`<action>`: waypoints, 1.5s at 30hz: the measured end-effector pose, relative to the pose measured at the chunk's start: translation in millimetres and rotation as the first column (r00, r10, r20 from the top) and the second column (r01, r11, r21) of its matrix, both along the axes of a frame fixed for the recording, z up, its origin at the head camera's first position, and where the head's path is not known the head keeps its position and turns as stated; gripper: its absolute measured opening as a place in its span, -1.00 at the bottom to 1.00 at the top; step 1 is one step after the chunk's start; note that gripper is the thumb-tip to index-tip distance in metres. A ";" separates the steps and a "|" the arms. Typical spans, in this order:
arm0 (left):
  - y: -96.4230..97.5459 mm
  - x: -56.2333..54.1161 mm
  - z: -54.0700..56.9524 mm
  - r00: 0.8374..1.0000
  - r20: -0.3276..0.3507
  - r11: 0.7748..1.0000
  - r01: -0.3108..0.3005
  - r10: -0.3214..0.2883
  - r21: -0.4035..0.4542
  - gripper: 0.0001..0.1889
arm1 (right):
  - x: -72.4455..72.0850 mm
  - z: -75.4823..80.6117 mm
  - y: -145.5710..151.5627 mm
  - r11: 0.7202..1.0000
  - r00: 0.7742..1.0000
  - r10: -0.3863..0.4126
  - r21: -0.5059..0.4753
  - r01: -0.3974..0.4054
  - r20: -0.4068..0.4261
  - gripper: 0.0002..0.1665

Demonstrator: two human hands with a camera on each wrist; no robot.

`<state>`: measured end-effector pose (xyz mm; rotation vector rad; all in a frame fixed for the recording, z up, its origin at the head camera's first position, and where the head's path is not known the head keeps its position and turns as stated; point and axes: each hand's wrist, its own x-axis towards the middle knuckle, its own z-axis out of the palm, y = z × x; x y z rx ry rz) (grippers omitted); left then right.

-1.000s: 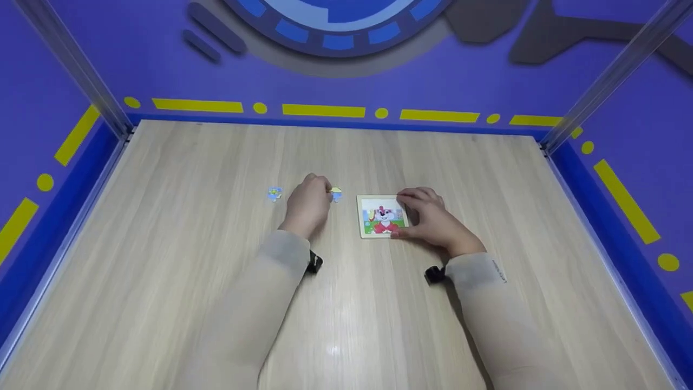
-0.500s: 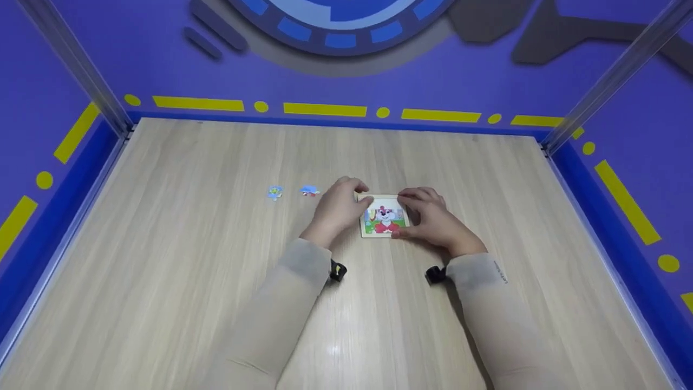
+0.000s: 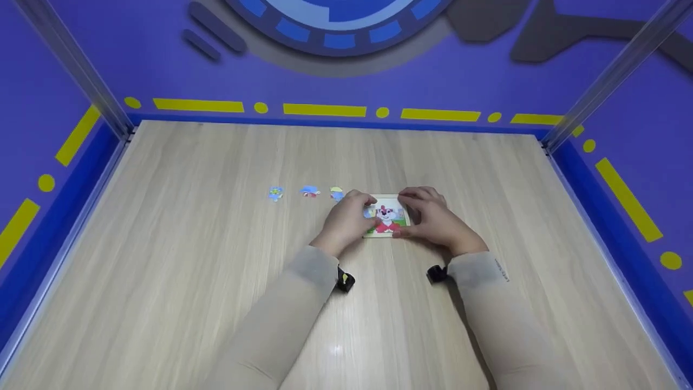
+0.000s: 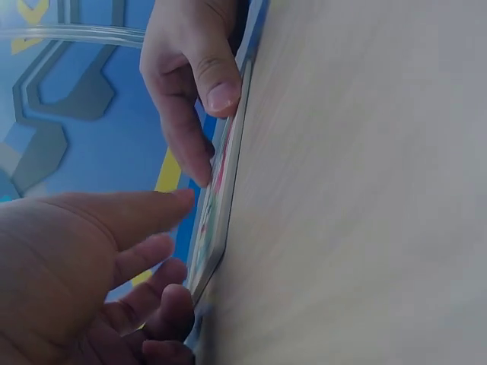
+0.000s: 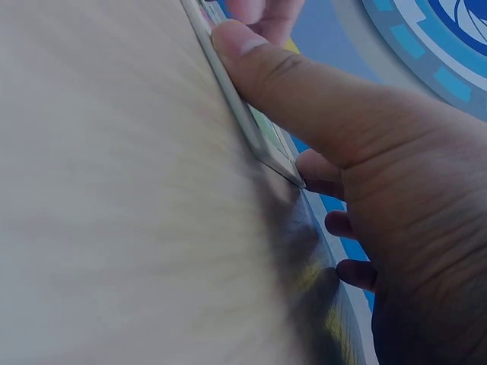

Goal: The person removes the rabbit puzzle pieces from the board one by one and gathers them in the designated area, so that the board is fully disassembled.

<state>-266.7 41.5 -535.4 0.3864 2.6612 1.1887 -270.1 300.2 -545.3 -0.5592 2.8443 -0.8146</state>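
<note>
Puzzle frame [image 3: 391,214] in right hand's [image 3: 434,219] grip, left edge partly hidden behind left hand's [image 3: 347,219] loosely parted grip

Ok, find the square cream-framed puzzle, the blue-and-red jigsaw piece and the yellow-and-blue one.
Square cream-framed puzzle [image 3: 386,196], head view: far border.
Blue-and-red jigsaw piece [image 3: 309,189], head view: blue upper part.
Yellow-and-blue jigsaw piece [image 3: 337,195], head view: blue part.
</note>
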 end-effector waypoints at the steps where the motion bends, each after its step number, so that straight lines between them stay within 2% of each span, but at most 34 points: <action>1: 0.6 -0.6 -3.4 1.000 0.000 1.000 -0.001 0.001 -0.002 -0.49 | 0.2 0.1 0.3 1.000 1.000 -0.003 0.000 0.003 0.003 0.15; 8: 1.8 -6.7 -18.6 1.000 -0.027 1.000 -0.005 0.004 -0.022 -0.53 | 0.0 0.4 -0.8 1.000 1.000 -0.011 -0.007 0.011 0.012 0.13; 13: 1.7 -8.3 -22.0 1.000 -0.011 1.000 -0.007 0.007 -0.016 -0.59 | 0.2 0.1 -0.7 1.000 1.000 0.013 -0.018 -0.013 0.010 0.09; 20: -0.5 -7.9 -22.5 1.000 0.005 1.000 -0.003 0.003 0.006 -0.61 | 1.8 2.4 -2.6 0.987 0.986 0.149 -0.073 -0.144 0.076 -0.28; 24: -1.4 -7.9 -26.2 1.000 -0.019 1.000 0.008 -0.008 -0.014 -0.62 | 3.0 3.9 -3.3 0.984 0.981 0.168 -0.082 -0.160 0.100 -0.39; 36: -2.0 2.2 -8.4 0.999 -0.036 1.000 0.016 -0.016 0.000 -0.63 | 2.0 6.8 -5.0 0.986 0.981 0.158 -0.071 -0.151 0.109 -0.42; 38: -3.0 0.6 -7.2 0.999 -0.019 0.999 0.031 -0.031 0.009 -0.63 | 1.4 6.4 -4.7 0.986 0.982 0.160 -0.070 -0.153 0.104 -0.42; 41: -5.1 -9.3 -19.6 0.998 -0.019 0.998 0.060 -0.060 0.021 -0.64 | 1.5 5.7 -4.3 0.986 0.982 0.158 -0.073 -0.151 0.105 -0.43; 43: -8.2 -12.4 -19.7 0.997 0.007 0.996 0.079 -0.079 0.042 -0.64 | 1.9 6.0 -4.0 0.986 0.982 0.157 -0.077 -0.149 0.108 -0.43; 45: -10.9 -10.6 -13.8 0.995 0.037 0.994 0.090 -0.092 0.065 -0.64 | 2.3 6.6 -3.6 0.986 0.982 0.153 -0.081 -0.145 0.114 -0.43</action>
